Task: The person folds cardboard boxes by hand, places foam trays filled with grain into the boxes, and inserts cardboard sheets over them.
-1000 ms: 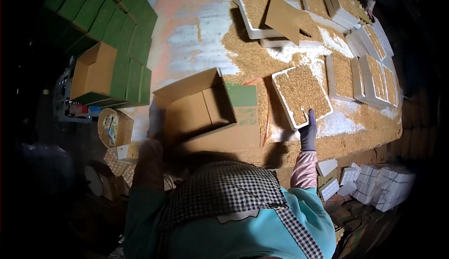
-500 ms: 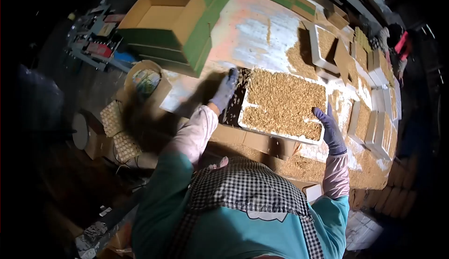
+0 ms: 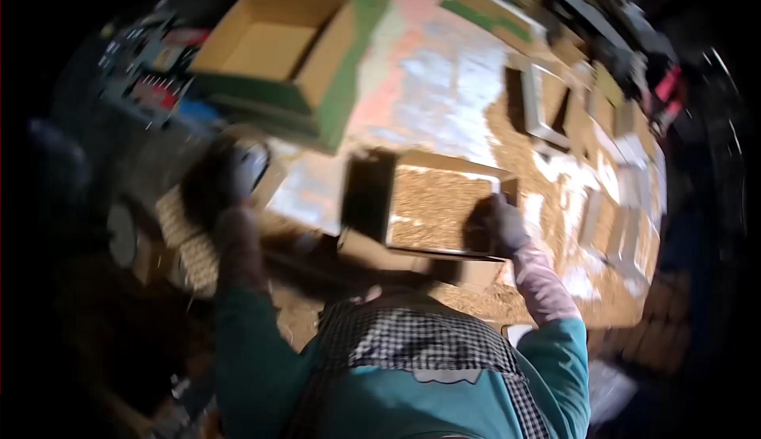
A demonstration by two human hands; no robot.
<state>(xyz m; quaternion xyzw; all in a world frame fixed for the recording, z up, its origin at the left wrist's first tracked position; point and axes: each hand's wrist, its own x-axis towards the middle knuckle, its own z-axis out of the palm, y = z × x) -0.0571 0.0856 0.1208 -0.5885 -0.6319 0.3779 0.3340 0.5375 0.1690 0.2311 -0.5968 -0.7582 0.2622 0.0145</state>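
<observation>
A shallow white tray [image 3: 440, 205] full of loose tan, grain-like bits sits within the raised walls of a cardboard box [image 3: 452, 160] at the table's near side. My right hand [image 3: 507, 225], gloved, is closed on the tray's right end, its fingers at the rim. Well to the left, my left hand [image 3: 242, 173] is smeared by motion, above a round container near the table's left edge. Its fingers cannot be made out, nor whether it holds anything. A dark shape lies beside it.
A stack of green boxes [image 3: 325, 118], the top one open, stands at the back left. Several filled white trays [image 3: 547, 106] line the right side, with spilled bits around them. Egg-carton sheets [image 3: 194, 260] lie low on the left. A pinkish-white patch [image 3: 436, 82] covers the table's middle.
The white tray has shifted left and now sits between cardboard walls. My left hand has moved from beside it far to the left. My right hand has moved left with the tray.
</observation>
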